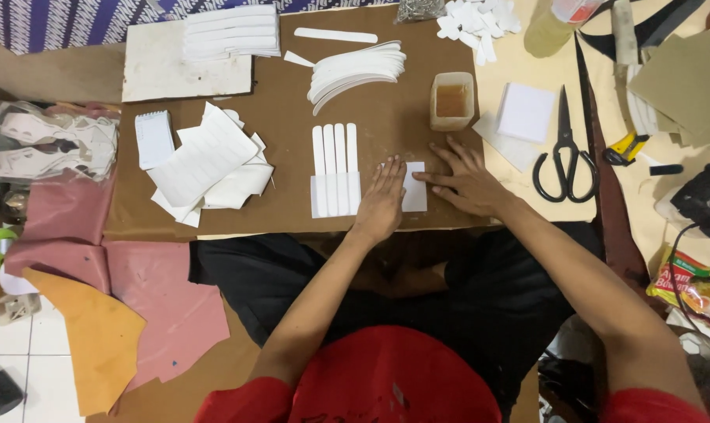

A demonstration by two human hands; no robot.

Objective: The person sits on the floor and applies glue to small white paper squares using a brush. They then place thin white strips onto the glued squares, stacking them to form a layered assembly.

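Left hand (382, 200) flat, fingers (389, 174) together and pressed palm-down on the small white rectangular paper piece (414, 188); right hand (469, 182) beside it, fingers (446, 157) spread apart, tips resting on the same piece's far edge, gripping nothing. Piece lying on the brown cardboard counter (292, 78), half hidden under the left fingers. Just off the left little finger: a row of four white narrow paper strips (335, 168), stuck side by side on a white base, nearly touching. Risk here, as a judgement: a sideways slide of the left palm nudging those strips out of line, or skewing the piece under uneven pressure. Just beyond the right fingertips: an open clear plastic tub of amber liquid (452, 100), probably glue — a careless forward reach tipping it, spill running across the cardboard toward the fanned stack of curved white cut-outs (355, 72). Out past the right wrist: black-handled scissors (565, 153), blades pointing away, close enough for a sweeping forearm to catch.
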